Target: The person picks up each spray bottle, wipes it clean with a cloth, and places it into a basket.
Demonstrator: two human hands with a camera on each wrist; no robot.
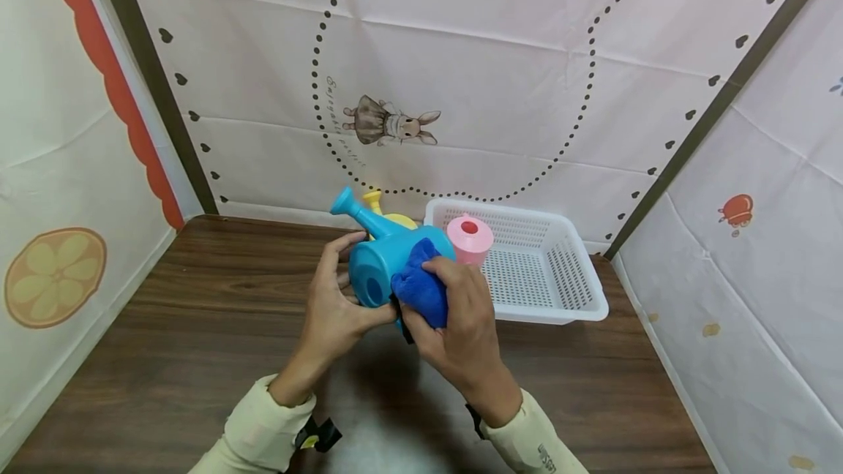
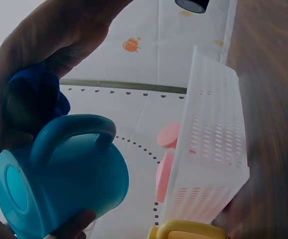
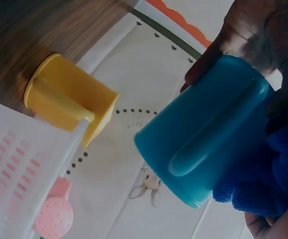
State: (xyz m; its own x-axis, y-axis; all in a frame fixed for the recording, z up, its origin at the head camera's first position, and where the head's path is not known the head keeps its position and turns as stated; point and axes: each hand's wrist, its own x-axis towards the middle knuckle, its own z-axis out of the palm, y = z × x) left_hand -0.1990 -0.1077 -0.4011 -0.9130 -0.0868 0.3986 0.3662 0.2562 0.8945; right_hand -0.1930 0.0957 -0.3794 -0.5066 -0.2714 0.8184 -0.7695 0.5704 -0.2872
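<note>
Fingers of your left hand [image 1: 334, 309] curl round the blue watering can [image 1: 395, 246], held over the table [image 1: 217, 298]; your right hand [image 1: 464, 317] grips a blue cloth [image 1: 421, 287] against it. At the can's three o'clock sits a white basket [image 1: 520, 276] holding a pink watering can [image 1: 470, 240]; at twelve, a yellow watering can [image 1: 400, 220]. Wrist views show the blue can's handle [image 3: 218, 129] — mostly hidden from the head — and the right one, the pink sprinkler's holes [image 3: 54, 218]. Sideways wall writing [image 1: 334, 115] starts "Enjoyable"; your right sleeve's lettering [image 1: 545, 458] is unreadable.

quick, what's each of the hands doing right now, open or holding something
Left hand: holding the light-blue watering can.
Right hand: holding the dark blue cloth against the can.
</note>
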